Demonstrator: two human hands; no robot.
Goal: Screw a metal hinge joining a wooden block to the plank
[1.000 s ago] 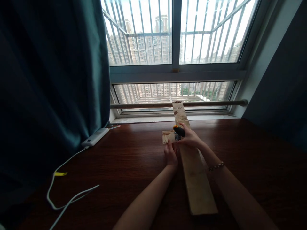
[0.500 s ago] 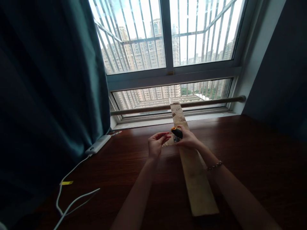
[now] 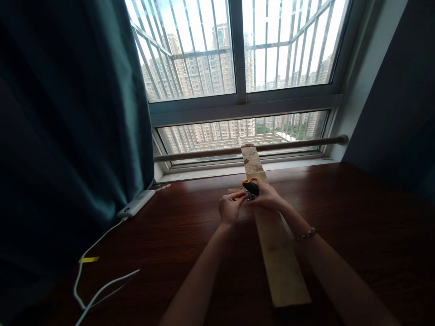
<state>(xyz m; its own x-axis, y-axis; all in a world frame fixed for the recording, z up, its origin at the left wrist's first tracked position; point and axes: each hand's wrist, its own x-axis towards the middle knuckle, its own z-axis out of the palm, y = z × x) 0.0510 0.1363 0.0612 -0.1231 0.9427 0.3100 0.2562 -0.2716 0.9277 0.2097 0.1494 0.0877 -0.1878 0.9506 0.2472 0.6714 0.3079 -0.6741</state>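
My right hand (image 3: 268, 195) is closed around a screwdriver (image 3: 250, 185) with a black handle and an orange-yellow end; its shaft is hidden. Below the handle, by the right fingertips, a small shiny metal piece, perhaps a hinge (image 3: 250, 196), rests at the wooden boards. Pinched fingers of my left hand (image 3: 230, 208) touch or nearly touch the left side of this metal piece. Anything between those fingertips is too small to make out. Beneath both hands runs a long pale board (image 3: 280, 262), and a shorter wooden piece (image 3: 234, 190) sticks out to its left.
The boards lie on a dark reddish-brown tabletop (image 3: 176, 235). On the left are a white power bank (image 3: 137, 203), a white cable (image 3: 102, 290) and a yellow tag (image 3: 89, 260). A dark curtain (image 3: 112, 113) hangs there. A horizontal rail (image 3: 299, 145) crosses the window.
My left hand has moved right, bringing its pinched fingertips to the metal piece. The right hand and the screwdriver stay almost where they were.
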